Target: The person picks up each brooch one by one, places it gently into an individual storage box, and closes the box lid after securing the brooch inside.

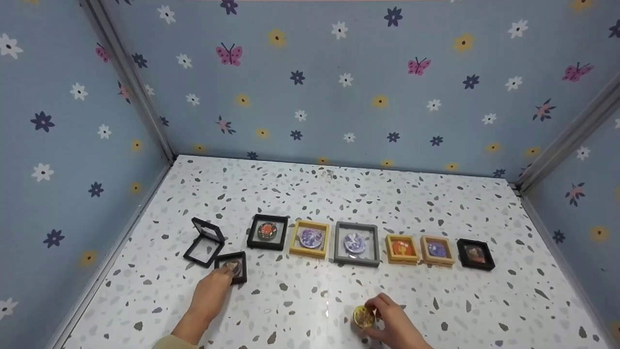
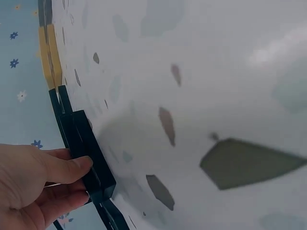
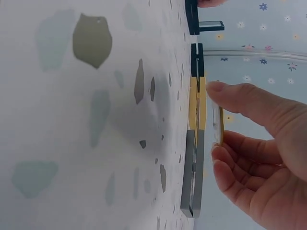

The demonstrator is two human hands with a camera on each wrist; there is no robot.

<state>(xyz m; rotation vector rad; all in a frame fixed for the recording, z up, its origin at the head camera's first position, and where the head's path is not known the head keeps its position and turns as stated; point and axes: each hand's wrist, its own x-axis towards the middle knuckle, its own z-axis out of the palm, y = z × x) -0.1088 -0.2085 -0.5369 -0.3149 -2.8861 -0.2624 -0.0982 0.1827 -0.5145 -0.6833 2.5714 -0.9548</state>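
Note:
My left hand (image 1: 211,290) grips a small black display frame (image 1: 240,277) with a round brown-toned badge inside it. In the left wrist view, the thumb lies on one face of the black frame (image 2: 93,158) and the fingers are behind it. Just up and left of it, a black frame (image 1: 203,249) stands with its hinged cover raised. My right hand (image 1: 393,321) pinches a round yellow badge (image 1: 364,317) by its edges over the near part of the table. The right wrist view has this badge (image 3: 219,120) edge-on between thumb and fingertips.
Across the table (image 1: 310,291) runs a row of display frames with round badges: black (image 1: 268,244), yellow (image 1: 310,252), grey (image 1: 357,262), small yellow (image 1: 403,260), light wood (image 1: 438,262) and black (image 1: 477,264). Flower-patterned blue panels (image 1: 319,111) enclose the back and sides.

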